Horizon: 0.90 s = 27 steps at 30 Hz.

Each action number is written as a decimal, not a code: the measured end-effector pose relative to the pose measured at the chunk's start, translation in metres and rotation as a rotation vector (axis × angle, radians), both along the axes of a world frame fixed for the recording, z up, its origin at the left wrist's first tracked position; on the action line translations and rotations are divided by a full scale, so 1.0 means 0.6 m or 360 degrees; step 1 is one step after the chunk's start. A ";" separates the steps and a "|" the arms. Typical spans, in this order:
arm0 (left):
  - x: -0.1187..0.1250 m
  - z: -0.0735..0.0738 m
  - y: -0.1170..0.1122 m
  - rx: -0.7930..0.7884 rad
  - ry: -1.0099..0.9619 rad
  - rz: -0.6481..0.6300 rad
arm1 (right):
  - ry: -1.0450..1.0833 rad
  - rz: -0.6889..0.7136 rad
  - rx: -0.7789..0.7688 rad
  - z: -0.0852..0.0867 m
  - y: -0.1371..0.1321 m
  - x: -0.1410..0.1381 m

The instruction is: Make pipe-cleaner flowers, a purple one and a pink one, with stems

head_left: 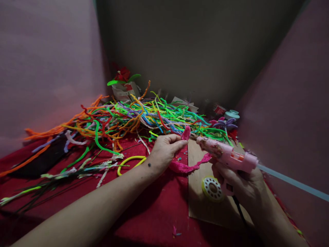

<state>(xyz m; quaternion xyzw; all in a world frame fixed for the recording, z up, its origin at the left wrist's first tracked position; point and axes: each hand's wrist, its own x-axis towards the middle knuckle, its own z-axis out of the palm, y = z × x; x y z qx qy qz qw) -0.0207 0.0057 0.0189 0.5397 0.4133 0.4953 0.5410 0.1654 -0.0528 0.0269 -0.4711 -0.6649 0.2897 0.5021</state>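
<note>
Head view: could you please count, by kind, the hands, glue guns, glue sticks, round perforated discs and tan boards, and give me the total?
Left hand and right hand: 2
Glue gun: 1
Glue stick: 1
Perforated disc: 1
Tan board: 1
Total: 6

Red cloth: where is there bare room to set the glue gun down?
The red cloth is mostly bare between the left forearm and the tan board, with small scraps near its front. Crowded: the back, under heaped pipe cleaners.

Left hand (166, 150) pinching, forearm (102, 202) slanting inward; right hand (241, 181) curled, gripping.
</note>
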 end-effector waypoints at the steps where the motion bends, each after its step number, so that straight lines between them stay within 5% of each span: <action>1: 0.000 0.000 0.000 0.0011 0.0014 0.0004 | -0.0016 -0.0014 0.0011 -0.001 0.000 0.001; 27: 0.005 -0.002 -0.001 -0.0061 0.0052 -0.0051 | 0.0314 -0.0169 -0.0223 -0.021 -0.005 0.016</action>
